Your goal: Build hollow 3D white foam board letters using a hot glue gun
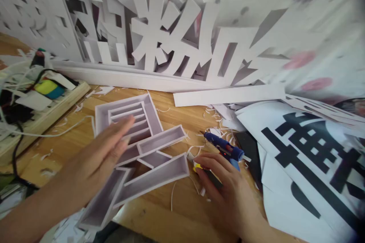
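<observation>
A hollow white foam-board character (pixel 159 174) lies face down on the wooden table, its walls standing up around open channels. Over its left part hangs my left hand (pixel 105 155), fingers stretched out and holding nothing. To the right of the character my right hand (pixel 219 182) has its fingers curled round a small tool with a yellow part (pixel 196 166) and a dark handle; its tip points at the character's right end. A blue glue gun (pixel 224 147) lies just beyond my right hand.
White cut-out characters (pixel 196 34) lean at the back, with a long white strip (pixel 228 95) before them. Printed paper sheets (pixel 285 197) cover the right side. A wooden tray (pixel 65 110) with cables and tools is at left. Thin scraps litter the table.
</observation>
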The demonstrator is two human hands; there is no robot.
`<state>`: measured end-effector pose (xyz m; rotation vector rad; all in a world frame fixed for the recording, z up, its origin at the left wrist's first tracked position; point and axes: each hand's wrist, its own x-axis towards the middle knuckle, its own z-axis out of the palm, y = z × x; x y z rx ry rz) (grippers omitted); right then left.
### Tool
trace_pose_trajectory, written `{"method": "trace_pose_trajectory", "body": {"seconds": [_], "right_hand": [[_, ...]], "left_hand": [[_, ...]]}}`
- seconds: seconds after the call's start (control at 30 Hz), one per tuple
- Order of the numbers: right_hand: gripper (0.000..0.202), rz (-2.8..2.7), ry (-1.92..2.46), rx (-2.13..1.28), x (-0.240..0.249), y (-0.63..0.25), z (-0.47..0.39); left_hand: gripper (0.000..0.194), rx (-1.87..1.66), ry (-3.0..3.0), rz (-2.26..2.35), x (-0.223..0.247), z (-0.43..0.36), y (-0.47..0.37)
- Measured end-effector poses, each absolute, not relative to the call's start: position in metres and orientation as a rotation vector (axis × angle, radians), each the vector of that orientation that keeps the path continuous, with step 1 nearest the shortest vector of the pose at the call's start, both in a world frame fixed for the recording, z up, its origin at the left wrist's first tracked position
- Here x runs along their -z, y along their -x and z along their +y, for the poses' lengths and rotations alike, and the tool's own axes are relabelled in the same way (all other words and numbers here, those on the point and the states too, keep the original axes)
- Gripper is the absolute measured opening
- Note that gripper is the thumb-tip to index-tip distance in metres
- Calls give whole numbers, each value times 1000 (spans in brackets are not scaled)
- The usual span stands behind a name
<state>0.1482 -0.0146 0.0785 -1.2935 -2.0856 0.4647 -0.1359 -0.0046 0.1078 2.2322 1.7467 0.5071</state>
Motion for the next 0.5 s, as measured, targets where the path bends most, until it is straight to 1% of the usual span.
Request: {"method": "trace_pose_trajectory", "body": {"seconds": [0.07, 0.13, 0.3, 0.5], "right_hand": [[15, -2092, 1301, -453, -74, -143, -13], [14, -2093, 1301, -439, -71, -134, -8], [12, -2170, 1268, -404, -67, -102, 10], [16, -2286, 1314, -471, -65, -88, 17]], "left_hand": [[48, -632, -2039, 1926, -107, -6, 147], [48, -680, -1957, 2001, -103, -8, 156], [53, -744, -1948, 2032, -95, -14, 179], [59, -815, -1947, 2207, -103, -13, 230]]}}
